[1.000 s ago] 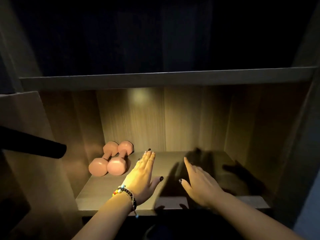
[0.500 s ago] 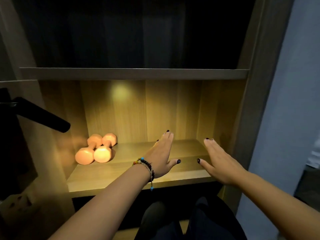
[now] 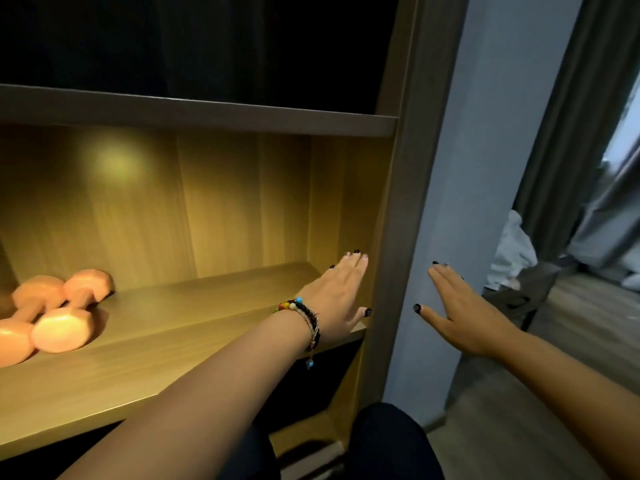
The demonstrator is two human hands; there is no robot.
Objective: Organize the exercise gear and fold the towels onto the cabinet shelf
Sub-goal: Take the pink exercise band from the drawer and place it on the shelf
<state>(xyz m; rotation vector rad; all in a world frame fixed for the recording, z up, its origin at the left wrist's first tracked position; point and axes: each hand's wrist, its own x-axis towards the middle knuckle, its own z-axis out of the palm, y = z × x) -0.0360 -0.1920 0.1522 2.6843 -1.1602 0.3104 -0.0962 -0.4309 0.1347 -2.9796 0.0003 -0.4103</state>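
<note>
Dumbbells on shelf, both hands empty

Cabinet shelf [image 3: 166, 327] holds two pink dumbbells [image 3: 52, 317], side by side and touching, at its 9 o'clock end. The left hand [image 3: 337, 296], a beaded bracelet [image 3: 304, 318] on its wrist, hovers flat over the shelf's 3 o'clock end, its grip wide and holding nothing, well apart from the dumbbells. The right hand [image 3: 460, 317] is spread just as wide beyond the cabinet's side panel [image 3: 398, 237], also empty.
</note>
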